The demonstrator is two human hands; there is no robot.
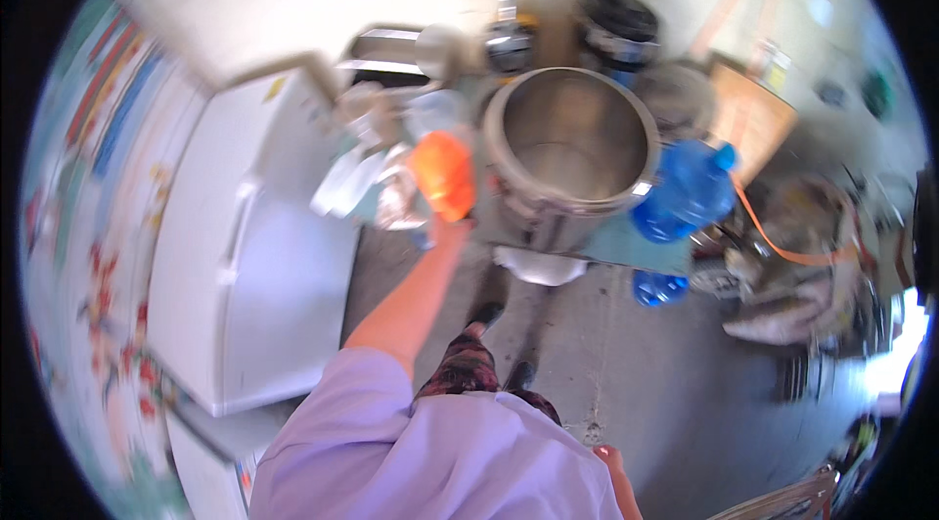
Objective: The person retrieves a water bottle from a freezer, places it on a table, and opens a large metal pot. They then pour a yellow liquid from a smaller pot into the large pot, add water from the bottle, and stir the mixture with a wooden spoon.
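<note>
My left hand (pixel 451 225) is stretched forward and holds an orange object (pixel 443 175), blurred, perhaps a plastic scoop or bowl. It is at the left side of a large, deep metal pot (pixel 576 146) whose open top faces up. Clear plastic bags (pixel 352 179) and pale containers (pixel 433 113) lie just left of the orange object. My right hand (pixel 609 456) hangs low by my right side, partly cut off by my shirt; its fingers look curled, but whether they hold anything is hidden.
A white refrigerator (pixel 286 248) stands on the left. Blue water bottles (pixel 693 182) are right of the pot, near a wooden board (pixel 752 120). A dark-lidded bucket (pixel 616 21) stands behind. Cluttered sacks (pixel 796 307) lie at the right, and a chair-like frame (pixel 792 494) is at lower right.
</note>
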